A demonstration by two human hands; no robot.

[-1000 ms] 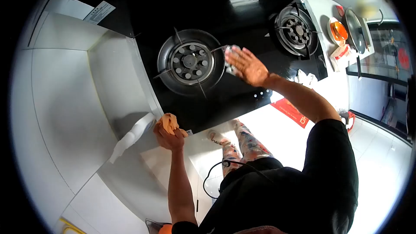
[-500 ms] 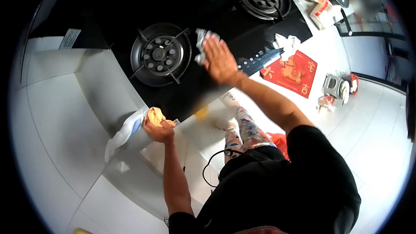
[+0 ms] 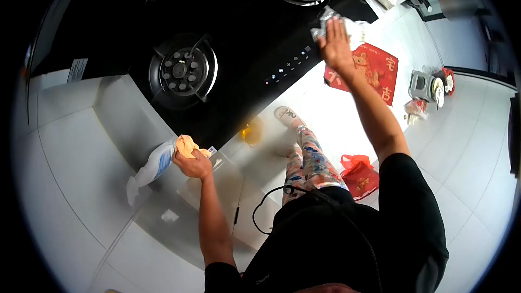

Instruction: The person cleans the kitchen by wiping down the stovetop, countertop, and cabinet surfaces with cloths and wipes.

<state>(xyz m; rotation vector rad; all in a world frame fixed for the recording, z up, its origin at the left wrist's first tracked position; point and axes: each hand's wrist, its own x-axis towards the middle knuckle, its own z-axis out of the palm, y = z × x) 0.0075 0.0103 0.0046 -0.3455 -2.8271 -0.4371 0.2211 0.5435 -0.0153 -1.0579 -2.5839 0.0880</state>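
1. Wad of silvery crumpled material (image 3: 324, 19): under right hand (image 3: 337, 51), toward front edge of black glass cooktop (image 3: 239, 49).
2. Right fingers straight, nearly together, laid over the wad; palm down.
3. White crumpled tissue (image 3: 356, 31) just beside those fingers, by red printed mat (image 3: 384, 70).
4. Orange cloth (image 3: 186, 145): bunched in left hand (image 3: 194, 166) at cooktop corner, fingers curled on it, tips partly hidden.
5. White bottle (image 3: 153, 166), blue label, just beside left hand.
6. Gas burner (image 3: 181, 69) between bottle and wad, farther back.
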